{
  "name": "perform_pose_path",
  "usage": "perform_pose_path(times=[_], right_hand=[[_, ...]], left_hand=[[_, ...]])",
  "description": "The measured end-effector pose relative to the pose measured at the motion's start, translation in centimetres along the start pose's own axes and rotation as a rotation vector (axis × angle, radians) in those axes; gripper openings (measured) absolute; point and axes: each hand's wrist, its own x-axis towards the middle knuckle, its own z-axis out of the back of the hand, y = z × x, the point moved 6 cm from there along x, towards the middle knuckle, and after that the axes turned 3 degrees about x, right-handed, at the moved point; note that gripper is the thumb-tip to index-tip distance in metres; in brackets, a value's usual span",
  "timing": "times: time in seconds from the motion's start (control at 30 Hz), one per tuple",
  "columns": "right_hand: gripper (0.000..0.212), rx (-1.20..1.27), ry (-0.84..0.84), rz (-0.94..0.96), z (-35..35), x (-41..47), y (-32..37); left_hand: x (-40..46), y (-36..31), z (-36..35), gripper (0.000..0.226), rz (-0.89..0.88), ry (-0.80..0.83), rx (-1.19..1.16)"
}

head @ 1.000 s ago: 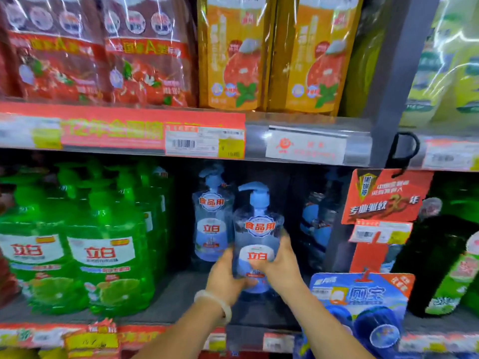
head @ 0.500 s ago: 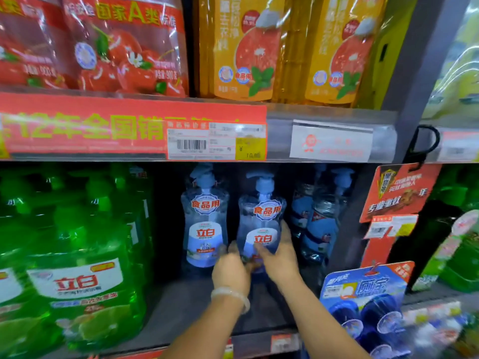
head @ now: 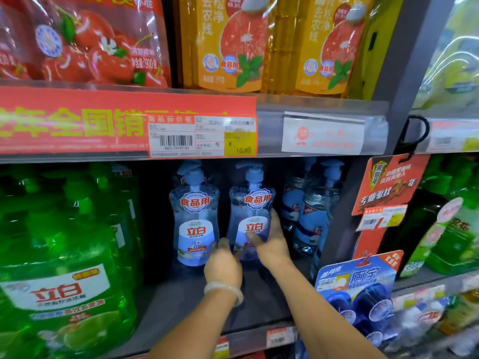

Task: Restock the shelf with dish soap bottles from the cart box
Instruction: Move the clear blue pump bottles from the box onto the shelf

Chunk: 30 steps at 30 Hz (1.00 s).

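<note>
A clear blue dish soap pump bottle (head: 250, 208) stands on the dark shelf board (head: 186, 304), deep in the gap. My right hand (head: 272, 242) wraps its right side and my left hand (head: 223, 263) grips its lower left. A matching bottle (head: 195, 216) stands just to its left, almost touching. More blue bottles (head: 311, 216) stand behind to the right. The cart box is out of view.
Large green soap bottles (head: 59, 281) fill the shelf's left. A hanging blue toilet-cleaner pack (head: 360, 288) and a red promo card (head: 391, 185) sit at the right upright. Red and orange refill pouches (head: 233, 42) line the upper shelf (head: 321, 110).
Both hands have pushed the held bottle further back on the shelf, beside the other blue bottle. The camera has moved closer and tilted up.
</note>
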Motion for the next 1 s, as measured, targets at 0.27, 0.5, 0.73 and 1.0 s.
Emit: perform_pose_path(times=[0.27,0.5,0.73,1.0], right_hand=[[0.084,-0.004,0.017,-0.014,0.0,0.0,0.5],[0.083,-0.108,0.019,-0.111,0.6,-1.2,0.8],[0.063,-0.4,0.107,-0.14,-0.1,-6.0,0.1],[0.057,-0.666,0.256,0.092,-1.0,-14.0,-2.5]], left_hand=[[0.3,0.6,-0.3,0.024,-0.069,0.043,0.002],[-0.1,1.5,1.6,0.04,-0.161,0.039,-0.097],[-2.5,3.3,2.7,0.033,-0.192,0.029,-0.07],[-9.8,1.8,0.0,0.046,-0.458,0.206,0.013]])
